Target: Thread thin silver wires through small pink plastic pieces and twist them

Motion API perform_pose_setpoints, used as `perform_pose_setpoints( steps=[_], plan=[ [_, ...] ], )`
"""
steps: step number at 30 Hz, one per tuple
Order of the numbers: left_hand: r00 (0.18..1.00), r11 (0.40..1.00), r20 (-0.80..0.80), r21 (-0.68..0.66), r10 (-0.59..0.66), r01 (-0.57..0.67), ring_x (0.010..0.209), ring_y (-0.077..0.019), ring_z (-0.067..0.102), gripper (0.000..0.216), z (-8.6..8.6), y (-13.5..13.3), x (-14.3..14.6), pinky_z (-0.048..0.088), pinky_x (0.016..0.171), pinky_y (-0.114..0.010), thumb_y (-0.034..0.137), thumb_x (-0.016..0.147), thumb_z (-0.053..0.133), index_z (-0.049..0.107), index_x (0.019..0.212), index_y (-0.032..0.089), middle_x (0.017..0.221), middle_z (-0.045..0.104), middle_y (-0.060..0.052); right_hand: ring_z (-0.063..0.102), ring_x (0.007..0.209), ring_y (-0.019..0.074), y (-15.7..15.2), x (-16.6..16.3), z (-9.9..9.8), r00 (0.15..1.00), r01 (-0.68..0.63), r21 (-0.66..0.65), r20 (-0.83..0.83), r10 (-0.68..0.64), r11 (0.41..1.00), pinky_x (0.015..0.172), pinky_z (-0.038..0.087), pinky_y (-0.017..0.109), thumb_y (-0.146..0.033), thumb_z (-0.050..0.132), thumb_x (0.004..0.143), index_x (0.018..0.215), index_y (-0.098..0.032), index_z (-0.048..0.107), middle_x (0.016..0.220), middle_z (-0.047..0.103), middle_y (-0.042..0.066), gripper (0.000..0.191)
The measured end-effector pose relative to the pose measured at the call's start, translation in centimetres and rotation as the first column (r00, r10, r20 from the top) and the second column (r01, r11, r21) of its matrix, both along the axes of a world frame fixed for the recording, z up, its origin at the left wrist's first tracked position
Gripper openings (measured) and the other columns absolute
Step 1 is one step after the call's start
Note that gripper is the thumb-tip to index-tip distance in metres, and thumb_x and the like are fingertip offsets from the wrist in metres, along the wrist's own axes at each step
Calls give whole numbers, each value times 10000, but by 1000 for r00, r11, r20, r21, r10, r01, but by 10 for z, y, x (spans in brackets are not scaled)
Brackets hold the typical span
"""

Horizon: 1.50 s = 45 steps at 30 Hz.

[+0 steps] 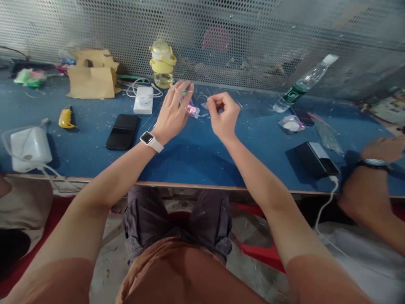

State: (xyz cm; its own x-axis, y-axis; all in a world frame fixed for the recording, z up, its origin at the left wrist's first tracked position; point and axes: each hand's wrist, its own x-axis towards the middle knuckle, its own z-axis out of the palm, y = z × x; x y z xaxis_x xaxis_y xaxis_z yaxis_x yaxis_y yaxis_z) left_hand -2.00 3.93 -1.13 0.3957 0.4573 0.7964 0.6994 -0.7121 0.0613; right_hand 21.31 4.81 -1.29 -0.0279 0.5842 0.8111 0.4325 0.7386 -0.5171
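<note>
My left hand (175, 109), with a white-strapped watch (152, 141) on its wrist, is stretched out low over the blue table (196, 169). Its fingers are extended, and a thin pale strand seems to cross near the fingertips. Partly hidden beside those fingers lies a small pink and purple item in clear plastic (192, 110). To its right, my right hand (224, 112) is closed in a pinch, thumb against forefinger. A small clear bit (204, 105) shows at the pinch, too small to name. Fine clear strands lie on the table around both hands.
Left of my hands are a black phone (122, 131), a white charger (143, 100) and a yellow cutter (66, 118). Behind stands a yellow-lidded bottle (162, 63). A water bottle (302, 86) leans at right, beyond a dark box (316, 159). Another person's arm (370, 185) is at far right.
</note>
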Motion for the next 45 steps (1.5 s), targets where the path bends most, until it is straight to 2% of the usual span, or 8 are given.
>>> perform_pose_setpoints(
  steps=[8,14,20,26,31,35,38,45],
  plan=[
    [975,930,207,-337,-79,146,1371,-336,755,328,-1,-20,21,537,1297,-616,330,1177,593,792,1409,211,1367,848,-144,735,992,210,-3,0,-1,996,-21,45,89,17,999,1005,690,475,-613,538,1204,1051,-266,711,1000,695,28,417],
    [745,625,613,-479,-264,616,1028,-217,859,406,-1,-22,25,684,981,-381,558,1132,735,870,1265,199,1087,908,-101,740,1086,236,6,13,-3,983,-22,78,183,7,997,1106,689,555,-541,536,1220,1087,-278,717,1050,693,33,346],
    [683,455,692,-542,-235,706,1060,-254,880,617,4,-20,11,677,855,-366,781,965,863,879,1201,211,1100,910,-124,743,1149,265,5,16,1,980,-64,38,191,56,997,1148,679,588,-586,579,1197,1103,-305,734,1050,698,41,334],
    [716,614,698,-563,-7,554,1121,-256,827,675,-6,7,-5,657,963,-499,907,1081,579,773,1215,275,1188,899,-73,749,1084,272,5,16,5,984,-72,-37,162,77,997,1135,692,634,-709,643,1134,1021,-317,731,970,665,30,418],
    [685,601,719,-600,117,528,1044,-178,742,918,6,25,-32,618,977,-505,835,1160,-6,672,1281,230,1251,859,-71,729,1069,266,7,17,7,973,-89,-9,215,89,996,1177,659,666,-728,583,1156,1008,-311,712,952,647,30,461],
    [922,959,386,-253,-23,130,1100,-191,631,605,24,2,-29,587,1079,-519,859,1147,458,687,1262,311,1197,782,-10,724,1057,274,7,17,8,971,-55,20,232,49,998,1184,644,666,-744,535,1166,986,-309,693,940,652,33,497],
    [990,985,85,-123,-110,120,1200,-292,668,434,24,-19,-8,574,1095,-592,574,1253,426,741,1193,282,1174,758,-93,732,1059,269,3,15,10,978,-25,47,209,14,999,1167,650,638,-735,507,1179,1008,-303,700,962,671,37,504],
    [997,945,48,-318,-68,80,1453,-364,701,483,4,-21,14,594,1233,-574,178,1096,637,681,1573,238,1548,737,-176,758,1087,269,-8,9,11,989,1,51,148,-8,999,1111,687,592,-703,500,1194,1068,-308,727,1019,696,40,473]
  ],
)
